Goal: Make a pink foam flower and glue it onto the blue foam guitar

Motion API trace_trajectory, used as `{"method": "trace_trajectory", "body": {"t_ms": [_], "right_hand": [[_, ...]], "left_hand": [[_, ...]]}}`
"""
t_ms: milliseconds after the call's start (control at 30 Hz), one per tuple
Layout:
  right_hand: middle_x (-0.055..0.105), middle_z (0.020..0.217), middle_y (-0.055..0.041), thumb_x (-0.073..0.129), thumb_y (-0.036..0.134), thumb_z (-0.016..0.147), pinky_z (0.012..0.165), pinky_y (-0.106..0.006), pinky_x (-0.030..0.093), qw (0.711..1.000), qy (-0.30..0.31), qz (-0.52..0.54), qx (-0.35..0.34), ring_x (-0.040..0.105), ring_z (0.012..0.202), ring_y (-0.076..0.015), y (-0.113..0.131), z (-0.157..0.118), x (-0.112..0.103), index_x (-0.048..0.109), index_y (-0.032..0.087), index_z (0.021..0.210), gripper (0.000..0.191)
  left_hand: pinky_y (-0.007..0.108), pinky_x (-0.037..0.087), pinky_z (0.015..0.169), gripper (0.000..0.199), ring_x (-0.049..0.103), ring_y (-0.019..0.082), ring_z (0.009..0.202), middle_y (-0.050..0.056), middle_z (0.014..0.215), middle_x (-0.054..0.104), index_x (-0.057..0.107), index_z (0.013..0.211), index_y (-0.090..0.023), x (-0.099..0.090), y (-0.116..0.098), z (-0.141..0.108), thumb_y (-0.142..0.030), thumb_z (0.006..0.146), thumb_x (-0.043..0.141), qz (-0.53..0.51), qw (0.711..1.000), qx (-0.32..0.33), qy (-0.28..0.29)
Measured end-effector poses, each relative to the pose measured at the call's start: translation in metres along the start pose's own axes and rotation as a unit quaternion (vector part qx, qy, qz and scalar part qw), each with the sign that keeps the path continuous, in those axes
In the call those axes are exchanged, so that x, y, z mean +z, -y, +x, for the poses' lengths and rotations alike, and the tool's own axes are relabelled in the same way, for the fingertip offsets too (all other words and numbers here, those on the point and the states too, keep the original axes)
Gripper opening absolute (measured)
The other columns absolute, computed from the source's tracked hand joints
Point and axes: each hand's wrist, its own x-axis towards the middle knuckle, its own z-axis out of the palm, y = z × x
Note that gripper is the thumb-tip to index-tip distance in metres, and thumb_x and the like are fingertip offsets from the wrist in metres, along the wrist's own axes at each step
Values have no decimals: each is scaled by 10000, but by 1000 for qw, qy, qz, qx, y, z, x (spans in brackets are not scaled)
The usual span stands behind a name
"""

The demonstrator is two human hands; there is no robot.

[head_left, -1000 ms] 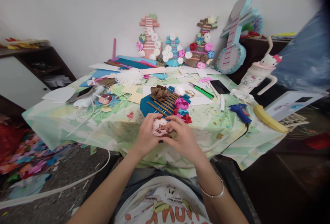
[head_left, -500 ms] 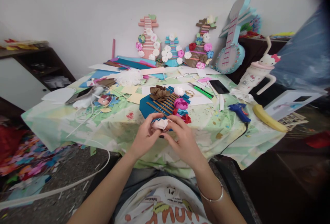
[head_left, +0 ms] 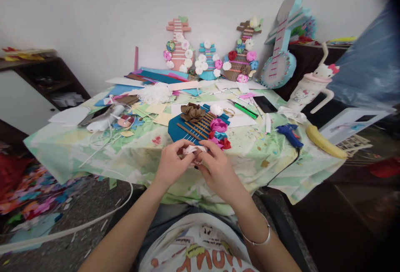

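Observation:
Between my fingertips is a small crumpled piece of pale pink paper (head_left: 194, 149), partly covered by the fingers. My left hand (head_left: 175, 161) pinches its left side, and my right hand (head_left: 218, 167) grips its right side. Just beyond them on the table lies a dark blue lute-shaped craft piece (head_left: 176, 128) with brown strips and white strings across it. Fixed to it are a large brown paper flower (head_left: 193, 112), a white one (head_left: 216, 109), a magenta one (head_left: 218, 125), and blue and red ones along its right edge.
A blue glue gun (head_left: 290, 134) with its cord, a banana (head_left: 325, 142) and a tumbler (head_left: 308, 90) stand or lie on the right. A green cutter (head_left: 245, 110) and phone (head_left: 265, 104) lie behind. White shredded paper (head_left: 156, 93) and decorated lutes (head_left: 208, 61) are farther back.
Both hands still hold the pink paper, which has turned and spread a little wider between the fingers. My left hand has shifted slightly left. The view has moved slightly.

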Motion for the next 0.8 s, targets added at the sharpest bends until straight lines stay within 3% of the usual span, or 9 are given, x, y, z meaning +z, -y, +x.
{"method": "trace_trajectory", "body": {"t_ms": [100, 333, 633, 800], "right_hand": [[470, 1276, -153, 426, 45, 828, 961, -432, 462, 1000, -4, -4, -5, 465, 1201, -241, 2, 0, -2, 575, 178, 943, 230], [519, 1237, -150, 449, 103, 863, 973, -438, 463, 999, -23, -21, -9, 491, 1185, -239, 3, -4, -9, 594, 178, 983, 203], [554, 1234, -118, 463, 127, 884, 985, -382, 456, 999, -41, 22, -24, 497, 1186, -201, 6, -11, -13, 538, 194, 1032, 179], [580, 1207, -107, 462, 123, 879, 982, -374, 454, 996, -54, 68, -21, 513, 1182, -186, 6, -12, -16, 505, 211, 1071, 215]], "left_hand": [[265, 515, 642, 191, 631, 170, 707, 34, 803, 670, 648, 859, -149, -3, -2, 1, -226, 689, 613, -27, 999, -22, 20], [264, 508, 666, 333, 634, 166, 735, 44, 849, 679, 646, 959, -143, -13, -9, 3, -265, 657, 716, -195, 961, -101, 170], [252, 511, 639, 338, 621, 156, 738, 40, 873, 660, 642, 946, -151, -10, -4, 5, -253, 638, 735, -202, 967, -98, 118], [244, 516, 578, 379, 619, 151, 701, 41, 904, 658, 626, 1018, -181, -10, -8, 3, -302, 671, 721, -223, 959, -125, 126]]}}
